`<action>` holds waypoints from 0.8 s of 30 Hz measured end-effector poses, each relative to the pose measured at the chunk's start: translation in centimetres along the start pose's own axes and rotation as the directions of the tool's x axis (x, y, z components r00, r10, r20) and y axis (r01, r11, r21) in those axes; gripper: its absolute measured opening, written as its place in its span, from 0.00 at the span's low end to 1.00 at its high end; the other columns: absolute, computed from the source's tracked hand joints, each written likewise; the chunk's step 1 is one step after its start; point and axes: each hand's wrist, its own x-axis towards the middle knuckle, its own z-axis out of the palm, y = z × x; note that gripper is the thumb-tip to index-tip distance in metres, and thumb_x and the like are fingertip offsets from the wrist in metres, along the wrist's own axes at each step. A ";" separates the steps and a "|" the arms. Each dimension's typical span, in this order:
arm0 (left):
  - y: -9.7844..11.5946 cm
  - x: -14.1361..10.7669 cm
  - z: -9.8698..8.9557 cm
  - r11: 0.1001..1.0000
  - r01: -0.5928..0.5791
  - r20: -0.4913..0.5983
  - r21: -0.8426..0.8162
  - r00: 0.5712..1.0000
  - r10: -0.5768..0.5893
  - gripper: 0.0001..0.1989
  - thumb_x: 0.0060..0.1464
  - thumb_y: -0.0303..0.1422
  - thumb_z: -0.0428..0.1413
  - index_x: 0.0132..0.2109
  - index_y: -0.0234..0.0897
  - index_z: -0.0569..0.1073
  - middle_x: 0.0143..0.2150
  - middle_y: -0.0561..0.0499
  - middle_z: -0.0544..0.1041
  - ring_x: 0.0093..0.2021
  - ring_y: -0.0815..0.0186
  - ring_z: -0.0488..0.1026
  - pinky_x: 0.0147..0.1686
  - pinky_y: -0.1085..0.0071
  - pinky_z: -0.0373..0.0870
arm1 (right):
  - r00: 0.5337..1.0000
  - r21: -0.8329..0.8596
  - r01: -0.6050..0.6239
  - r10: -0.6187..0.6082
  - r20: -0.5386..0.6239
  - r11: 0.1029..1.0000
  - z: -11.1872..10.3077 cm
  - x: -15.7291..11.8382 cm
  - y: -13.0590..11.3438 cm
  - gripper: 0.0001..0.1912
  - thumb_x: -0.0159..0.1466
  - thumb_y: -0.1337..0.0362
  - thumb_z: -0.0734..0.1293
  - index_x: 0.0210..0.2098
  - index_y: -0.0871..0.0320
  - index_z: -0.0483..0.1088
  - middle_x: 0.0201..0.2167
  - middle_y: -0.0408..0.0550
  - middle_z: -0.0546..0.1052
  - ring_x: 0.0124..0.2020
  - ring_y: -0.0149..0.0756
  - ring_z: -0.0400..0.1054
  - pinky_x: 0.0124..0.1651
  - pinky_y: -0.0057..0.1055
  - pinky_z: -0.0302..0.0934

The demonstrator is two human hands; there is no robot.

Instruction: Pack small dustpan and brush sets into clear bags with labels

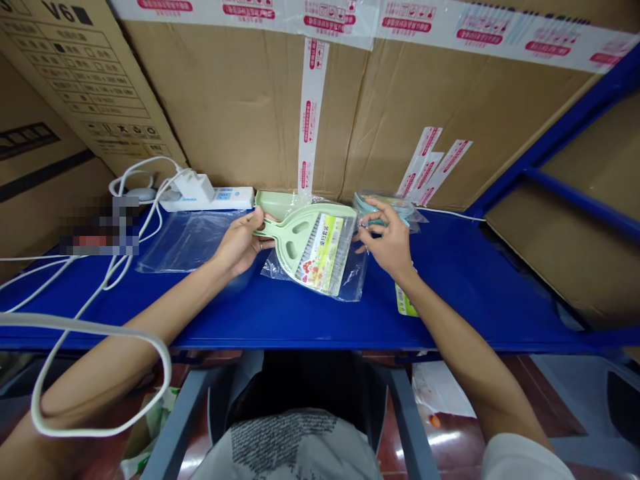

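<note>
My left hand (243,243) is closed around the handle end of a pale green dustpan (287,237). A small brush with grey bristles (339,257) lies against the pan, with a yellow-green label card (327,247) over it. A clear plastic bag (355,283) encloses the pan's wide end. My right hand (387,240) is at the bag's right edge, thumb and fingertips curled together on the film. Behind the pan, partly hidden, is another pale green piece (280,201). Just beyond my right hand sits a light blue item in clear wrap (413,215).
A flat clear plastic bag (185,243) lies on the blue table (225,313) at left. Behind it is a white power strip (233,198) with white cables (115,270). Another label card (404,301) lies under my right forearm. Taped cardboard (240,107) walls the back.
</note>
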 end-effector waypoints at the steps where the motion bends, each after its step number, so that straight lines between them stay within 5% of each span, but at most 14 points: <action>1: 0.0 0.0 0.0 1.000 -0.004 0.001 0.008 1.000 0.004 0.19 0.70 0.43 0.62 0.35 0.32 0.78 0.29 0.49 0.80 0.27 0.67 0.79 0.37 0.69 0.84 | 1.000 -0.016 0.009 -0.009 -0.025 1.000 -0.1 0.1 0.1 0.28 0.62 0.61 0.75 0.61 0.49 0.74 0.42 0.46 0.80 0.32 0.38 0.80 0.27 0.34 0.80; 6: -0.2 0.2 -0.2 1.000 -0.007 -0.021 0.016 1.000 0.007 0.19 0.69 0.44 0.63 0.35 0.32 0.78 0.29 0.50 0.79 0.27 0.68 0.78 0.37 0.67 0.84 | 0.994 0.007 -0.006 0.006 -0.106 1.000 -0.7 0.5 -0.4 0.14 0.64 0.56 0.74 0.47 0.55 0.81 0.32 0.48 0.82 0.28 0.40 0.80 0.28 0.36 0.78; 10: -0.1 0.3 -0.2 1.000 -0.013 -0.029 0.017 0.999 0.013 0.19 0.70 0.43 0.61 0.35 0.32 0.78 0.27 0.51 0.79 0.27 0.68 0.79 0.37 0.68 0.84 | 0.988 0.157 -0.075 0.095 -0.125 0.985 -1.5 1.3 -1.0 0.15 0.61 0.53 0.77 0.42 0.55 0.78 0.33 0.48 0.83 0.27 0.38 0.78 0.25 0.33 0.74; 14: 0.0 0.2 0.0 1.000 0.007 -0.056 0.005 0.998 -0.007 0.20 0.69 0.45 0.62 0.34 0.33 0.77 0.28 0.50 0.79 0.29 0.65 0.81 0.39 0.66 0.84 | 0.937 0.288 -0.348 0.331 0.108 0.892 -1.5 1.5 -1.1 0.25 0.61 0.41 0.75 0.44 0.54 0.76 0.33 0.50 0.83 0.29 0.40 0.78 0.27 0.33 0.74; 18: -0.3 0.1 0.3 1.000 0.006 -0.071 -0.022 0.997 -0.007 0.20 0.69 0.46 0.63 0.35 0.33 0.76 0.28 0.50 0.79 0.30 0.64 0.82 0.40 0.65 0.85 | 0.855 0.301 -0.485 0.371 0.363 0.821 0.3 0.4 -1.4 0.30 0.61 0.35 0.75 0.48 0.53 0.76 0.41 0.55 0.85 0.41 0.48 0.82 0.39 0.43 0.81; 24: -1.0 -0.3 0.8 0.999 0.037 -0.092 -0.015 0.995 -0.039 0.18 0.71 0.42 0.61 0.37 0.33 0.78 0.30 0.48 0.82 0.29 0.65 0.81 0.36 0.67 0.84 | 0.818 0.292 -0.545 0.421 0.392 0.786 2.2 -0.9 -1.6 0.33 0.52 0.50 0.85 0.52 0.51 0.73 0.44 0.51 0.86 0.39 0.48 0.83 0.38 0.44 0.81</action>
